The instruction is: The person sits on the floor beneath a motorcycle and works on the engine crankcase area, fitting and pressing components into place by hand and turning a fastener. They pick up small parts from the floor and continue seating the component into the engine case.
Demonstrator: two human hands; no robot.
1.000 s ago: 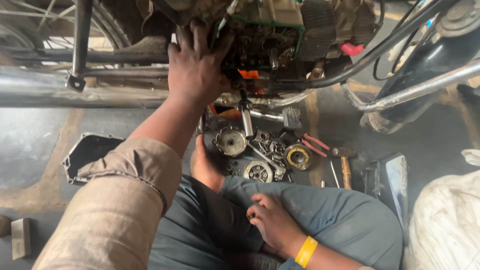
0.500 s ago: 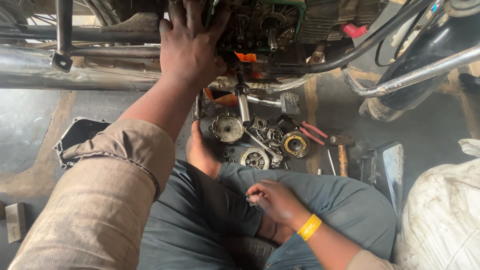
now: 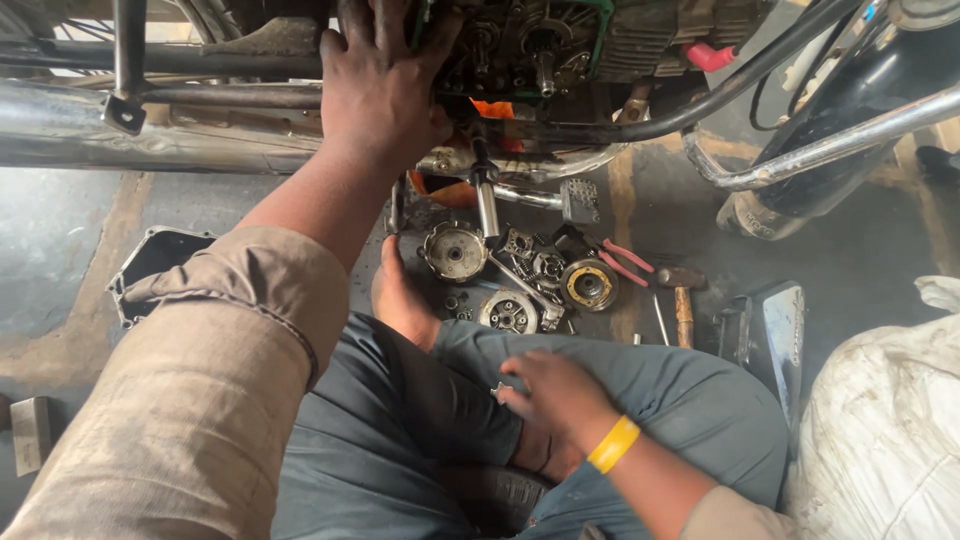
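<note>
1. One view, from the head. The left hand (image 3: pixel 385 85) is stretched far out, fingers spread flat on the engine (image 3: pixel 530 45), gripping nothing.
2. The right hand (image 3: pixel 555 395) rests on the knee, fingers curled; I cannot tell if it holds anything.
3. Loose gears (image 3: pixel 520 270) lie on the floor (image 3: pixel 60 230) between both hands, nearer the right.
</note>
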